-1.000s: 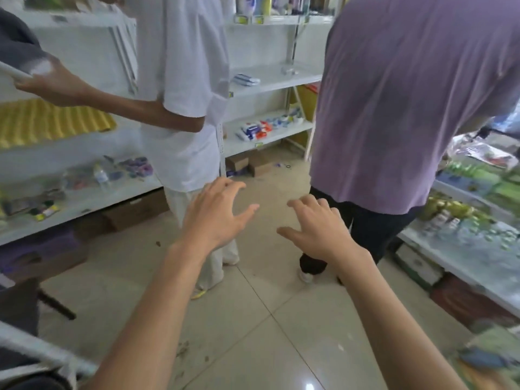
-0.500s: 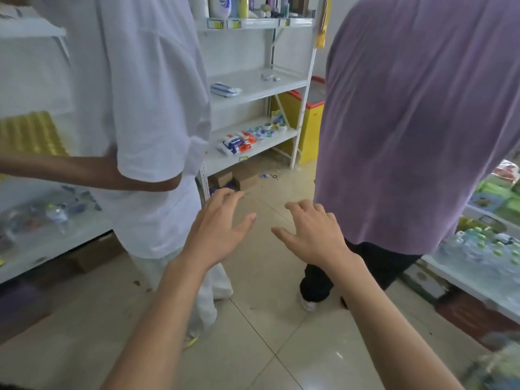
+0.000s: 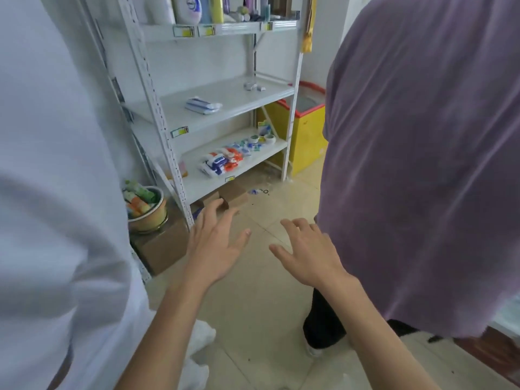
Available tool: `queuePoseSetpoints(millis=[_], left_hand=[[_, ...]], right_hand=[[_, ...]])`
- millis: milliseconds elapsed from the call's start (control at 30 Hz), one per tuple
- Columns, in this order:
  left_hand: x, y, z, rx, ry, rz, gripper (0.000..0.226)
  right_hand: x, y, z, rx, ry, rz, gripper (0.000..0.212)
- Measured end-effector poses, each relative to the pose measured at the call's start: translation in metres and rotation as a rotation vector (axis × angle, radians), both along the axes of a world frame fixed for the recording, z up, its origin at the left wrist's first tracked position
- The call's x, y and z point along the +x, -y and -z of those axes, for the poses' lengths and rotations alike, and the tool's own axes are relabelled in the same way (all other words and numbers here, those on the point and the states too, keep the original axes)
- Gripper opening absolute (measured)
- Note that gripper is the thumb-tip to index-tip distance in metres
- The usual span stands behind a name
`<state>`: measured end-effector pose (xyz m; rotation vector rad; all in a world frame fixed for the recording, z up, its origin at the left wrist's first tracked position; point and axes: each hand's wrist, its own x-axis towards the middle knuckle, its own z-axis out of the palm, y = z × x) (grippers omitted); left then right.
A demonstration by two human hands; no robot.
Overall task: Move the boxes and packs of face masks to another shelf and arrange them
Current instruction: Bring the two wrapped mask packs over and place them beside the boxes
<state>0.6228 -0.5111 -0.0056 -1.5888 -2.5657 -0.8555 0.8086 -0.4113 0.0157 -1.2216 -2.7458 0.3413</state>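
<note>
My left hand (image 3: pixel 215 244) and my right hand (image 3: pixel 308 253) are both held out over the floor, palms down, fingers spread, holding nothing. Ahead stands a white metal shelf unit (image 3: pixel 225 105). A blue and white pack (image 3: pixel 203 105) lies on its middle shelf, with a few small packs (image 3: pixel 254 86) further back. On the lower shelf lies a row of several blue, white and orange packs (image 3: pixel 225 160). Both hands are well short of the shelf.
A person in a white shirt (image 3: pixel 62 192) stands close on the left, and a person in a purple shirt (image 3: pixel 427 153) close on the right. Cardboard boxes (image 3: pixel 166 246), a bowl of goods (image 3: pixel 145 205) and a yellow freezer chest (image 3: pixel 305 130) sit by the shelf. Bottles fill the top shelf.
The view has moved forward between the two people toward the white shelf unit, which is now closer. Both hands stay out in front, open and empty.
</note>
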Motion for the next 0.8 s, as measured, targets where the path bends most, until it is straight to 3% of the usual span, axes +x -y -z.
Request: queuePoseSetpoints(millis=[433, 800], left_hand=[[-0.136, -0.139, -0.003, -0.071, 0.079, -0.152, 0.062], [-0.31, -0.251, 0.008, -0.12, 0.093, -0.182, 0.06]], right_hand=[[-0.155, -0.174, 0.002, -0.076, -0.068, -0.158, 0.054], [-0.329, -0.293, 0.011, -0.14, -0.075, -0.206, 0.05]])
